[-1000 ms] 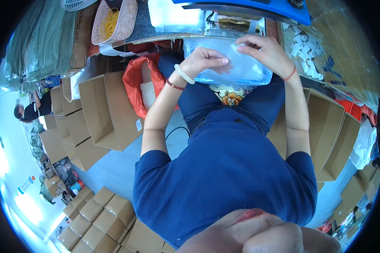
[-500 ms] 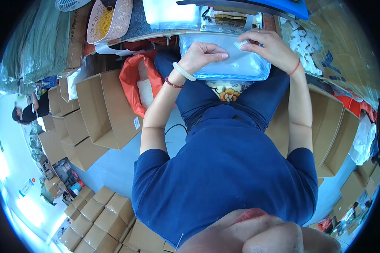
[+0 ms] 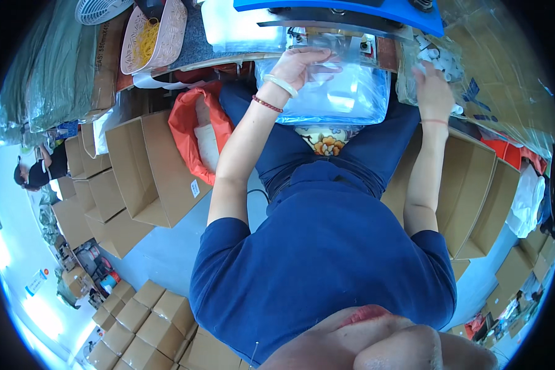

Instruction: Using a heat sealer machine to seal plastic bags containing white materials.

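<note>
The left grip was pinched on a clear bag, which reached rightward from its fingertips, over the plastic pack by the worktop. The right grip, well apart from the bag, was at the white pieces; whether its blurred fingers had closed on any, one cannot tell.

Glossy plastic, matt cardboard
Just under your left hand, the blue-tinted plastic film shines smooth; out to its left, the pale basket is moulded plastic, the open carton matt cardboard.
</note>
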